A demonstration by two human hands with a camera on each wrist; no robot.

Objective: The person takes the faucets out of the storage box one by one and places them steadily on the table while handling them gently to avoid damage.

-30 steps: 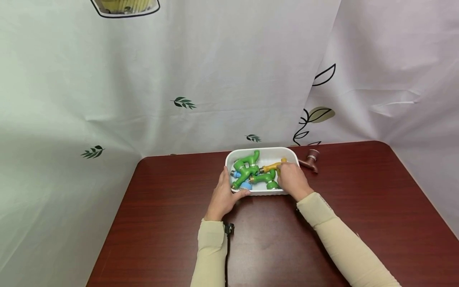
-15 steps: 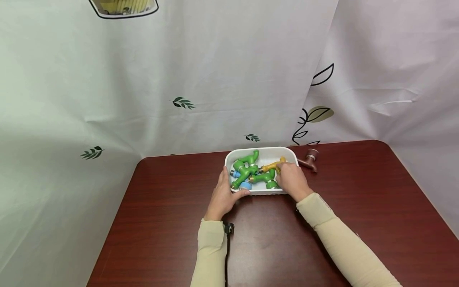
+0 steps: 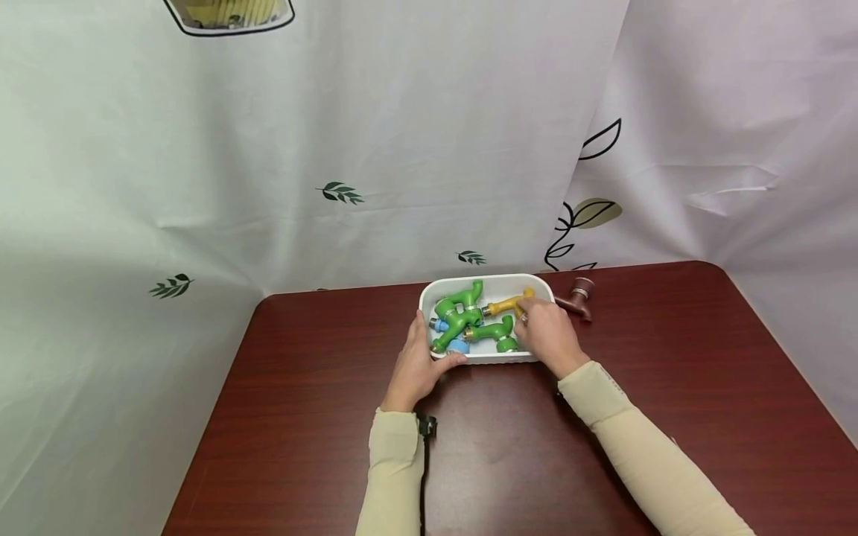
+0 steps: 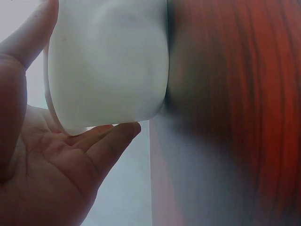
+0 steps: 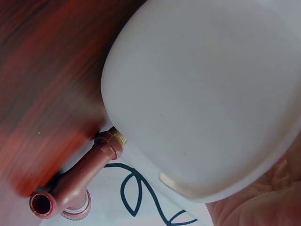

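A white plastic tray [image 3: 499, 359] near the table's back edge holds several toy-bright taps: green taps [image 3: 462, 321], blue pieces [image 3: 459, 346] partly covered by them, and a yellow tap [image 3: 503, 306]. My left hand [image 3: 414, 368] grips the tray's left end, thumb along the front and fingers on the left side; the left wrist view shows the tray wall [image 4: 108, 70] between them. Reaching over the right rim, my right hand [image 3: 548, 335] pinches the yellow tap near its right end; its fingertips are partly hidden. In the right wrist view the tray wall hides most of this hand [image 5: 263, 197].
A dark brown-red tap [image 3: 579, 299] lies on the table just right of the tray, its brass threaded end close to the tray wall. The reddish wooden table [image 3: 302, 417] meets a pale printed curtain [image 3: 402, 149] right behind the tray.
The yellow tap has shifted slightly and more of its right end shows beyond my right fingers. My left hand keeps its place on the tray.
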